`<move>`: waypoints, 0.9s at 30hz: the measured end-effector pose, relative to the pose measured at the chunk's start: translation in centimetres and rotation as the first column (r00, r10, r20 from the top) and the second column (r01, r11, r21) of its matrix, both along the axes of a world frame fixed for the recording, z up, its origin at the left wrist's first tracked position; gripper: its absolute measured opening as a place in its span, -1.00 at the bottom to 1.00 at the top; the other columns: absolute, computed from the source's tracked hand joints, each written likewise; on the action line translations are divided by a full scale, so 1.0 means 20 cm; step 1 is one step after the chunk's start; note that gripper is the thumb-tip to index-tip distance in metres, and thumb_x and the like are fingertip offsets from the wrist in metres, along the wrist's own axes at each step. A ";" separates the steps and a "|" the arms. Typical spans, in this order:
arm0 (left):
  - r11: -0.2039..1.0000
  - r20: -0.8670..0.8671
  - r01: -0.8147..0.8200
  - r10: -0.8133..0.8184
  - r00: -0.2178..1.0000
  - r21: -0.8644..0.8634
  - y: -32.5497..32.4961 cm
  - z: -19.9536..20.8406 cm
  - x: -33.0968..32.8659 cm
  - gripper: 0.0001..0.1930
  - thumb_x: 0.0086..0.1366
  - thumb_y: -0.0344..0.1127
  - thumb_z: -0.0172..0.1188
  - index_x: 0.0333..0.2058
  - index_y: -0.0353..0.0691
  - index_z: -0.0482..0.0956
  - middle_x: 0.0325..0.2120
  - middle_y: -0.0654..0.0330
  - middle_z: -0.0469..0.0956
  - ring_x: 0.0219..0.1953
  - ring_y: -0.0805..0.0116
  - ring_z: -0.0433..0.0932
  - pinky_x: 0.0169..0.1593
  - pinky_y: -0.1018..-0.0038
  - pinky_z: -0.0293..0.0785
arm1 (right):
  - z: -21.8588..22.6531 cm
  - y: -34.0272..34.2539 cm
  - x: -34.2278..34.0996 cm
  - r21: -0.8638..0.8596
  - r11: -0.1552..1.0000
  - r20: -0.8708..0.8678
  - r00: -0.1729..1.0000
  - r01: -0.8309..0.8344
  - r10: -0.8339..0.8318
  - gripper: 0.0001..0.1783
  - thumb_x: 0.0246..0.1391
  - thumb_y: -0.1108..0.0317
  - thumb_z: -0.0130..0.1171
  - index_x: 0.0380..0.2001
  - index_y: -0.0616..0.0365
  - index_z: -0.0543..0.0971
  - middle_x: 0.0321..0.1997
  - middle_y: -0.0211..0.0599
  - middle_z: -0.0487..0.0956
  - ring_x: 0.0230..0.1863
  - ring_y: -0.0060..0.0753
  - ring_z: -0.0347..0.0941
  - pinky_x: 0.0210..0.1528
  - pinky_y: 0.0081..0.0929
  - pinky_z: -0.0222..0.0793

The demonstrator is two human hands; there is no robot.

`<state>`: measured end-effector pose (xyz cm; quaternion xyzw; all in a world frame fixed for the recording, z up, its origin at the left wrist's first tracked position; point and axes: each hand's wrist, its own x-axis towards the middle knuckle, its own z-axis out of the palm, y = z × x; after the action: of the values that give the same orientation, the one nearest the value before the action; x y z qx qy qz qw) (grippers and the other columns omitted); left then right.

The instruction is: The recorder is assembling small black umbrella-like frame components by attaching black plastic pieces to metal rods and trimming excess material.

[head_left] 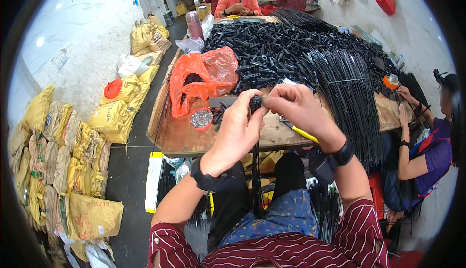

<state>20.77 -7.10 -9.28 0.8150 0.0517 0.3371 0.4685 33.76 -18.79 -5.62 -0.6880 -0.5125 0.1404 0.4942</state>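
Black rod bundle [256, 163] was held upright over the lap, in front of the table edge [184, 144]. Its top was pinched between thumb and fingers of the left hand [235, 129]. Fingertips of the right hand [301, 108] were pressed together at that top; anything pinched there couldn't be made out. Probably best done with the bundle kept firm, tips level, and small pieces worked lightly.

There are two bare hands [238, 128] in front, four other people [238, 2], two red bags [385, 0] on the wall [415, 28]. The desk [182, 142] has one pink bottle [194, 27], one orange bag [216, 76], one round dish [200, 129] of silver bits [201, 118], and too many black tubes [262, 49] to count.
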 end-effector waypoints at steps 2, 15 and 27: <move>0.868 0.080 0.294 -0.287 0.955 -0.400 0.00 0.02 0.01 -0.71 0.29 -0.51 0.10 -0.03 -0.33 0.34 -0.31 0.23 0.50 -0.36 0.52 0.52 -0.23 0.58 0.46 | 0.00 -0.03 0.07 -0.034 0.959 -0.439 0.866 -0.281 0.239 -0.69 0.16 0.16 0.10 -0.48 0.18 0.58 -0.56 -0.54 0.51 -0.49 -0.75 0.41 -0.48 -0.68 0.31; 0.450 0.286 0.438 -0.367 0.885 -0.778 0.05 0.01 0.03 -0.66 0.40 -0.18 -0.01 -0.02 -0.33 0.41 -0.30 0.22 0.47 -0.41 0.49 0.39 -0.30 0.54 0.31 | -0.79 -0.28 0.30 -0.189 0.879 0.825 0.557 0.438 -0.100 -0.56 0.01 0.36 0.14 -0.01 0.24 0.41 -0.18 -0.05 0.46 -0.09 -0.01 0.37 -0.03 -0.24 0.31; 0.514 0.207 0.337 -0.294 0.933 -0.789 0.08 -0.06 0.05 -0.69 0.39 -0.17 0.01 -0.07 -0.31 0.46 -0.36 0.23 0.50 -0.43 0.50 0.45 -0.32 0.54 0.37 | -0.27 -0.20 0.03 -0.140 0.989 -0.482 0.875 -0.043 -0.030 -0.66 0.25 0.12 0.04 -0.05 0.11 0.47 -0.42 -0.53 0.50 -0.48 -0.80 0.30 -0.50 -0.73 0.22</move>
<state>21.72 -5.51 -10.39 0.4957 0.0404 0.2036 0.8433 34.31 -22.85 -11.03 -0.6639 -0.3634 0.3466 0.5541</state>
